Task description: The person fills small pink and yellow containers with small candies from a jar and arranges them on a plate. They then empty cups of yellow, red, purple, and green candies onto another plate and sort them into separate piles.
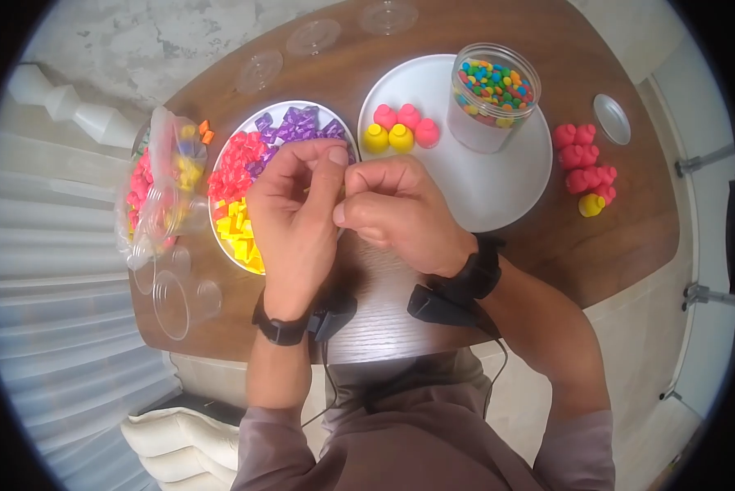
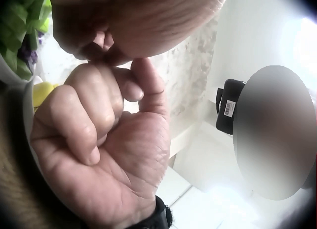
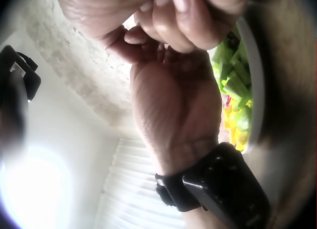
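My left hand [image 1: 298,217] and right hand [image 1: 408,209] meet over the table's middle, fingers curled and fingertips together. Thumbs and forefingers pinch at one small spot; the fingers hide whatever lies there, and I cannot tell what it is. In the left wrist view the right hand [image 2: 99,135] shows its palm side, with fingers folded in. The right wrist view has the left hand [image 3: 173,100] below the right hand's curled fingers. Behind the left hand is a white plate [image 1: 214,225] of purple, red and yellow pieces [image 1: 240,233]; green pieces [image 3: 235,78] show in the wrist views.
On a larger white plate [image 1: 498,200] stand pink and yellow knobbed pieces [image 1: 401,137] and a clear jar [image 1: 494,98] of coloured candies. More pink pieces [image 1: 576,155] and a round lid [image 1: 612,119] lie right. A plastic bag [image 1: 167,184] and clear cups [image 1: 171,303] sit left.
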`<state>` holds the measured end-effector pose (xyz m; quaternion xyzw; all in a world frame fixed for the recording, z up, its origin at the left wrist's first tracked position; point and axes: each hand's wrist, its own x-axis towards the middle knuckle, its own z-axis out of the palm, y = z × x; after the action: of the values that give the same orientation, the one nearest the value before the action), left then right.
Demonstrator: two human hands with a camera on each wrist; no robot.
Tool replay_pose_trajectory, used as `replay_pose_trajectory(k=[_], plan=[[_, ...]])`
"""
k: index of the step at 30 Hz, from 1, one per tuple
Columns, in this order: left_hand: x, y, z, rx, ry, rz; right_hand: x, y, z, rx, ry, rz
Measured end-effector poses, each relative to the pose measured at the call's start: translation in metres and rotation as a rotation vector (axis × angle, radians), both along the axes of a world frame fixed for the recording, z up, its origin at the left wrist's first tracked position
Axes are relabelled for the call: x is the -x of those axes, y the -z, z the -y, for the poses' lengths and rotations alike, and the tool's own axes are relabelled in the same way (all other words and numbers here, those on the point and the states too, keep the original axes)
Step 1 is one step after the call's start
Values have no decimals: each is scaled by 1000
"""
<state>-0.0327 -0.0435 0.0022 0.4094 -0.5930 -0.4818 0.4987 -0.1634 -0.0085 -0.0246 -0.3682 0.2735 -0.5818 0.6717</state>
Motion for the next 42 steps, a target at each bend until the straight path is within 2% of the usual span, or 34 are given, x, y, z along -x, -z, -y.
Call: replay_pose_trajectory(k=[14, 19, 22, 27, 29, 35, 37, 39, 42], plan=[[-1, 7, -1, 44, 7, -30, 0, 1, -3, -1, -18, 11], [0, 14, 1, 58, 15, 29, 2, 7, -1, 47, 52, -65], [3, 17, -1, 56, 5, 12, 3, 3, -3, 33, -17, 28], [8, 16, -9, 83, -13, 23, 5, -3, -5, -82, 25, -24], [10, 17, -9, 99, -8, 18, 6, -1, -4, -35, 28, -58], [4, 10, -8, 152, 30, 11, 6, -5, -7, -22, 85, -135], [1, 6, -3, 197, -24, 98, 6, -13, -7, 9, 212, -126], [-5, 9, 10, 202, -52, 24, 17, -15, -1, 17, 272, -116], [-21, 4, 25, 107, -114, 57, 27, -17, 9, 25, 397, -134]])
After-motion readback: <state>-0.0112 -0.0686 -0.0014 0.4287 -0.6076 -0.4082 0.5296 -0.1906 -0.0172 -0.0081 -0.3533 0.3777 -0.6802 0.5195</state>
